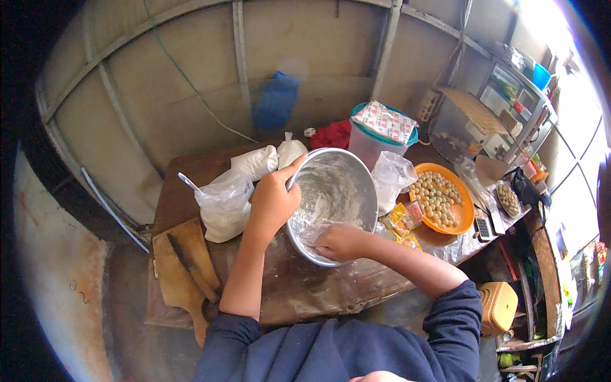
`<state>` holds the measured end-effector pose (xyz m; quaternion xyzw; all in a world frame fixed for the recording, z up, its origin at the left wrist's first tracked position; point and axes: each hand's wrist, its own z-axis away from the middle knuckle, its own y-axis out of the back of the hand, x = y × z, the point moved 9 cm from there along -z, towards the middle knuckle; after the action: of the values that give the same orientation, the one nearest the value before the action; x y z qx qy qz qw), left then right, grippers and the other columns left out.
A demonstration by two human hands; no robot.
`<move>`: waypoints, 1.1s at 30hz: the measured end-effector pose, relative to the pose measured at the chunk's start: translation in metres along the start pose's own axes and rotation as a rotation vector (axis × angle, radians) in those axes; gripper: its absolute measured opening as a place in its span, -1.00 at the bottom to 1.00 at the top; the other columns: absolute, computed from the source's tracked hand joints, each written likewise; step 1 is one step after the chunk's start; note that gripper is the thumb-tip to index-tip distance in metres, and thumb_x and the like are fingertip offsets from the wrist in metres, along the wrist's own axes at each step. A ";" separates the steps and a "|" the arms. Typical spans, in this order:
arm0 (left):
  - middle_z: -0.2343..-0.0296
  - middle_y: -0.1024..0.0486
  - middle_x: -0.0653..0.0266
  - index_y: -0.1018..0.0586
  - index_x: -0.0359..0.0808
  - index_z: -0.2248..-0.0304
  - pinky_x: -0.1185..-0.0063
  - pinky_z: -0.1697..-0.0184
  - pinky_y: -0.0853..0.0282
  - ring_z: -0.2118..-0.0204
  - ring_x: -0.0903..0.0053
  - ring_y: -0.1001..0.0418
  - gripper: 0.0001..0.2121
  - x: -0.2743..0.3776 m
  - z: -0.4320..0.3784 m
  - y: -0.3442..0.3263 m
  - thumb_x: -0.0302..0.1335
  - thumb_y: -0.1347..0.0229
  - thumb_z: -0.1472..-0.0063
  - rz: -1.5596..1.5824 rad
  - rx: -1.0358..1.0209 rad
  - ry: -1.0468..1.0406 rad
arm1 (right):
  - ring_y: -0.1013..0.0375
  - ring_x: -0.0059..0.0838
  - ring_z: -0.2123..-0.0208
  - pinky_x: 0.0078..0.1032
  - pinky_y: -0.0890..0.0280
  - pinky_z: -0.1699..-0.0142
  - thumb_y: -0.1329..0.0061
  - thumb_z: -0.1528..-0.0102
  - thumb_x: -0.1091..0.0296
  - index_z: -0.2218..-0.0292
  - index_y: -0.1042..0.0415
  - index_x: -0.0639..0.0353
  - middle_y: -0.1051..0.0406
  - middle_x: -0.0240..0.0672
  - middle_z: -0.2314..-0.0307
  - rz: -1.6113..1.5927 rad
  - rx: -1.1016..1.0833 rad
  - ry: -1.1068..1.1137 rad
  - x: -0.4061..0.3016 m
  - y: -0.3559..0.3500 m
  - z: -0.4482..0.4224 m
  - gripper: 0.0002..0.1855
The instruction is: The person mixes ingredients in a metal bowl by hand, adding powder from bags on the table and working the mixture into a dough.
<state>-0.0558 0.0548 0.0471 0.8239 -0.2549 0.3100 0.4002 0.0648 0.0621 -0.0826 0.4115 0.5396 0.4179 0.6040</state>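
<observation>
A deep round metal bowl [363, 191] stands tilted on the wooden table in front of me. White powder that looks like flour [329, 205] coats its inner wall and bottom. My left hand [277, 196] grips the bowl's left rim, thumb and forefinger along the edge. Inside the bowl, near its front wall, my right hand [341, 242] is curled. A pale, crumpled, translucent mass [312, 234] lies at its fingers, and whether they hold it is unclear. Just left of my left hand sits an open plastic bag of white powder [224, 215] with a spoon handle [188, 181] sticking out.
A wooden cutting board [167, 262] bearing a knife [184, 253] overhangs the table's left front edge. To the right are another powder bag [389, 186], seasoning sachets [401, 219] and an orange basin [465, 222] of small dough balls. A lidded plastic tub [358, 143] stands behind the bowl.
</observation>
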 end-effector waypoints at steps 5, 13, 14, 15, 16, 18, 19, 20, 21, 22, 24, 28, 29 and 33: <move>0.53 -0.45 -0.16 -0.47 -0.03 0.00 0.40 0.45 -0.34 0.59 0.14 -0.44 -0.48 0.003 -0.001 0.000 -0.60 0.00 0.01 -0.061 -0.067 0.087 | -0.42 -0.15 0.24 -0.09 -0.12 -0.11 0.13 0.03 0.27 0.53 -0.46 0.08 -0.45 -0.21 0.50 0.262 0.127 0.122 0.014 0.007 0.015 -0.83; 0.54 -0.47 -0.12 -0.48 -0.03 0.00 0.46 0.48 -0.32 0.63 0.33 -0.39 -0.48 0.010 0.000 -0.001 -0.61 0.01 0.01 -0.123 -0.028 0.026 | -0.40 -0.11 0.22 -0.28 -0.25 0.00 0.02 0.06 0.15 0.48 -0.47 0.19 -0.44 -0.13 0.37 0.117 0.287 -0.121 0.076 0.053 0.029 -0.73; 0.56 -0.46 -0.13 -0.47 -0.01 0.00 0.40 0.44 -0.35 0.58 0.21 -0.43 -0.48 0.010 -0.001 -0.002 -0.59 0.00 0.01 -0.124 -0.030 0.033 | -0.40 -0.08 0.22 -0.28 -0.27 0.01 0.01 0.05 0.13 0.42 -0.47 0.23 -0.43 -0.11 0.34 0.082 0.369 -0.160 0.074 0.068 0.034 -0.69; 0.57 -0.46 -0.13 -0.47 0.01 0.00 0.34 0.41 -0.37 0.53 0.08 -0.47 -0.48 0.011 -0.001 -0.002 -0.57 0.00 0.02 -0.126 -0.032 0.040 | -0.40 -0.04 0.21 -0.28 -0.28 0.03 0.00 0.04 0.10 0.36 -0.46 0.26 -0.43 -0.08 0.31 0.046 0.452 -0.198 0.074 0.079 0.038 -0.64; 0.57 -0.46 -0.13 -0.47 0.01 0.00 0.34 0.41 -0.38 0.53 0.08 -0.47 -0.48 0.010 0.000 -0.002 -0.57 0.00 0.02 -0.132 -0.029 0.043 | -0.39 -0.02 0.19 -0.26 -0.28 0.03 0.00 0.02 0.09 0.31 -0.43 0.28 -0.43 -0.04 0.29 0.062 0.408 -0.196 0.071 0.072 0.037 -0.60; 0.56 -0.46 -0.14 -0.47 0.01 0.00 0.33 0.40 -0.38 0.52 0.07 -0.47 -0.48 0.009 0.000 -0.002 -0.57 0.00 0.02 -0.143 -0.027 0.045 | -0.38 0.02 0.15 -0.22 -0.27 0.03 0.01 -0.02 0.05 0.20 -0.38 0.33 -0.41 0.03 0.24 0.097 0.325 -0.196 0.058 0.055 0.036 -0.52; 0.56 -0.46 -0.14 -0.47 0.01 0.00 0.33 0.40 -0.38 0.52 0.06 -0.47 -0.48 0.010 0.000 -0.002 -0.57 0.00 0.02 -0.129 -0.019 0.029 | -0.38 0.02 0.13 -0.21 -0.26 0.02 0.01 -0.03 0.05 0.18 -0.36 0.34 -0.40 0.06 0.22 0.062 0.220 -0.275 0.063 0.044 0.034 -0.50; 0.56 -0.46 -0.14 -0.47 0.01 0.00 0.32 0.40 -0.38 0.51 0.06 -0.47 -0.48 0.010 0.001 -0.003 -0.57 0.01 0.02 -0.115 -0.012 0.015 | -0.38 0.03 0.11 -0.21 -0.25 0.01 0.01 -0.04 0.04 0.17 -0.35 0.36 -0.39 0.10 0.20 0.024 0.115 -0.354 0.060 0.037 0.031 -0.49; 0.55 -0.46 -0.14 -0.48 0.01 0.01 0.32 0.39 -0.38 0.51 0.06 -0.47 -0.48 0.010 0.001 -0.003 -0.57 0.01 0.02 -0.101 -0.005 0.001 | -0.37 0.03 0.10 -0.20 -0.25 0.00 0.01 -0.06 0.04 0.15 -0.33 0.37 -0.38 0.13 0.18 -0.013 0.009 -0.431 0.061 0.027 0.031 -0.47; 0.55 -0.46 -0.14 -0.48 0.00 0.01 0.32 0.39 -0.38 0.50 0.05 -0.47 -0.48 0.009 0.002 -0.003 -0.58 0.01 0.02 -0.103 0.001 0.009 | -0.37 0.03 0.10 -0.20 -0.24 0.00 0.02 -0.04 0.09 0.10 -0.31 0.36 -0.38 0.12 0.18 -0.027 0.077 -0.417 0.062 0.022 0.030 -0.47; 0.55 -0.46 -0.14 -0.48 0.00 0.01 0.31 0.38 -0.38 0.49 0.04 -0.48 -0.48 0.013 0.001 -0.004 -0.58 0.01 0.02 -0.102 0.012 0.015 | -0.36 0.04 0.11 -0.18 -0.24 0.00 0.02 -0.02 0.19 0.01 -0.26 0.33 -0.38 0.11 0.18 -0.048 0.219 -0.393 0.070 0.011 0.031 -0.44; 0.52 -0.47 -0.14 -0.48 -0.03 0.01 0.30 0.35 -0.39 0.45 0.04 -0.48 -0.48 0.009 0.000 -0.004 -0.58 0.01 0.02 -0.115 0.039 0.021 | -0.41 0.04 0.20 -0.17 -0.27 0.07 0.02 0.01 0.29 0.11 -0.31 0.35 -0.42 0.11 0.31 0.053 0.342 -0.255 0.066 0.006 0.020 -0.55; 0.51 -0.48 -0.14 -0.48 -0.04 0.01 0.30 0.34 -0.39 0.45 0.04 -0.48 -0.48 0.010 0.002 -0.005 -0.58 0.01 0.02 -0.119 0.049 0.023 | -0.43 0.03 0.26 -0.16 -0.30 0.12 0.01 0.02 0.30 0.18 -0.35 0.36 -0.43 0.10 0.37 0.028 0.360 -0.284 0.068 0.005 0.018 -0.61; 0.49 -0.48 -0.13 -0.48 -0.06 0.01 0.30 0.33 -0.39 0.43 0.04 -0.48 -0.49 0.013 0.003 -0.005 -0.58 0.01 0.03 -0.160 0.085 0.008 | -0.48 -0.03 0.37 -0.24 -0.36 0.21 -0.02 0.09 0.38 0.29 -0.46 0.33 -0.46 0.04 0.46 -0.004 0.285 -0.397 0.079 -0.001 0.010 -0.71</move>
<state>-0.0428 0.0530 0.0520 0.8566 -0.1731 0.2908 0.3895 0.0806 0.1363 -0.1068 0.5657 0.4647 0.2474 0.6347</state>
